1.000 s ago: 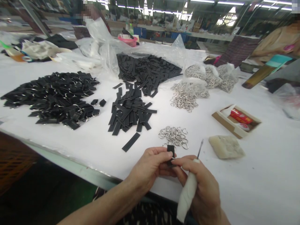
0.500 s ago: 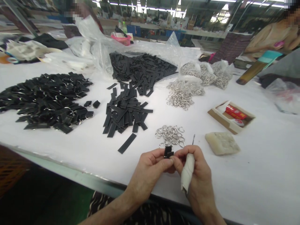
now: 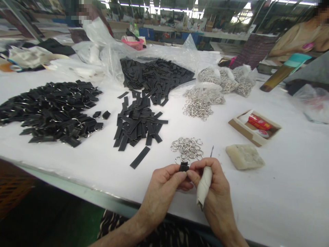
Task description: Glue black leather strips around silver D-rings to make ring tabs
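Close to the table's front edge, my left hand pinches a folded black strip between thumb and forefinger. My right hand grips an awl by its pale wrapped handle, its thin metal point facing away from me. The thumb and forefinger of that same hand also touch the strip's right side. Just beyond my fingertips lies a small heap of metal rings. One loose black strip rests left of them, in front of a pile of flat black strips.
At left spreads a big pile of folded black strips with rings. More strips and bagged rings lie farther back. On the right are an open box, a whitish block and a bottle. Another person sits beyond.
The black strip's raised end has been folded down, so it looks flatter between my fingers. My right hand has shifted slightly left with the awl.
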Tool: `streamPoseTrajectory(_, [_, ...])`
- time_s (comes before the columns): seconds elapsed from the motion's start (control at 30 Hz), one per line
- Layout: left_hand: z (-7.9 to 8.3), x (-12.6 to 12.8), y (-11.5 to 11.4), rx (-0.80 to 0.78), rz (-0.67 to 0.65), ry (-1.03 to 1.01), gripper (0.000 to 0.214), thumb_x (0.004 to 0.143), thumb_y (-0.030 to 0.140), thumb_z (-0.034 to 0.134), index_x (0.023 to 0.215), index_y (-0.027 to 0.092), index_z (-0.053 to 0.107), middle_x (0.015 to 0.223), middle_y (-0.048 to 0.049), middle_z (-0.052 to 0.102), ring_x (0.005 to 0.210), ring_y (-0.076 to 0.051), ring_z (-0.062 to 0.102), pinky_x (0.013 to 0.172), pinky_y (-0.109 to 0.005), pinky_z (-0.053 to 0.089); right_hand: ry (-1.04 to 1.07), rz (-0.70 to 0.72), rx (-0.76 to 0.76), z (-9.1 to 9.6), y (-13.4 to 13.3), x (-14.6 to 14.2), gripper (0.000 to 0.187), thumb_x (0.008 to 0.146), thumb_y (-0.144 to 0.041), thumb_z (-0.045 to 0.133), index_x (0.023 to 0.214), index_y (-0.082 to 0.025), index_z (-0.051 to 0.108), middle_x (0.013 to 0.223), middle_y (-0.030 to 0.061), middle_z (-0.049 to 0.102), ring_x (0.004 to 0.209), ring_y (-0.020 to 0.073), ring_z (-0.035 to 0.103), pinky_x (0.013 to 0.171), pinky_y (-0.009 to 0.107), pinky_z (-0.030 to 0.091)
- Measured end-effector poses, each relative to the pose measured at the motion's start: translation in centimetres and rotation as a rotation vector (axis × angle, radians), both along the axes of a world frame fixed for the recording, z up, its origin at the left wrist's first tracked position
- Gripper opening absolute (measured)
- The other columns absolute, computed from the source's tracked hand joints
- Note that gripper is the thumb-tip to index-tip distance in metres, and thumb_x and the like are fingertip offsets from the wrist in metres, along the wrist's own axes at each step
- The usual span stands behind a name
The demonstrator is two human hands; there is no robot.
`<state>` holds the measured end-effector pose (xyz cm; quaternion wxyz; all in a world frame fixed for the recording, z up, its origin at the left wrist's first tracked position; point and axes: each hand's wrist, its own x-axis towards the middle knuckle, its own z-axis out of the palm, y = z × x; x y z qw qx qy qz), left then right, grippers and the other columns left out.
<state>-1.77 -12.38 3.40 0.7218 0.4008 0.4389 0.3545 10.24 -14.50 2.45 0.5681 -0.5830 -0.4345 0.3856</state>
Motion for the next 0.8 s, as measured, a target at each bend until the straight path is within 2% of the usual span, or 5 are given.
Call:
streamPoseTrajectory(0.27, [0.0,0.0,-0.2,-0.015,0.022,0.030,0.021,0.084,0.028,0.055,0.080,0.012,0.068,0.068,-0.0051,0.065,0.072,-0.020,0.064,0.077,-0.037,0.051,0.013,0.019,0.038,0.2,0.2,-0.2,0.009,0.076,-0.024,0.063,0.080,-0.022,0.056,0.062,-0.0047,0.053,0.050,0.0096,0.051,0.044,0.019,0.046])
streamPoseTrajectory(0.47, [0.1,0.3,-0.1,-0.002,0.020,0.072,0.023,0.084,0.028,0.053,0.090,0.013,0.069,0.069,-0.0044,0.065,0.071,-0.019,0.063,0.074,-0.034,0.052,0.003,0.011,0.024,0.6,0.3,-0.4,0.009,0.076,-0.022,0.062,0.078,-0.023,0.054,0.060,-0.0055,0.053,0.050,0.0094,0.051,0.044,0.019,0.045])
streamPoseTrajectory(0.57, [0.3,0.1,0.2,0.055,-0.025,0.175,0.023,0.084,0.028,0.053,0.092,0.015,0.070,0.069,-0.0031,0.062,0.059,-0.015,0.058,0.059,-0.027,0.049,-0.031,0.004,0.026,0.5,0.4,-0.3,0.008,0.077,-0.022,0.061,0.078,-0.022,0.053,0.058,-0.0060,0.050,0.047,0.0092,0.048,0.042,0.019,0.042])
streamPoseTrajectory(0.67, [0.8,-0.3,0.6,0.220,-0.004,0.353,0.017,0.080,0.026,0.058,0.073,0.017,0.071,0.075,-0.0020,0.058,0.053,-0.010,0.048,0.045,-0.019,0.038,-0.104,0.016,0.027,0.3,0.5,-0.2,0.007,0.077,-0.022,0.060,0.080,-0.022,0.053,0.060,-0.0053,0.050,0.047,0.0094,0.047,0.039,0.019,0.039])
streamPoseTrajectory(0.8, [1.1,-0.5,0.9,0.264,0.010,0.342,0.015,0.078,0.022,0.059,0.073,0.019,0.072,0.092,-0.0037,0.062,0.056,-0.009,0.050,0.047,-0.019,0.039,-0.132,0.033,0.029,0.6,0.6,-0.1,0.008,0.078,-0.022,0.060,0.079,-0.022,0.052,0.059,-0.0054,0.051,0.047,0.0100,0.047,0.040,0.019,0.038])
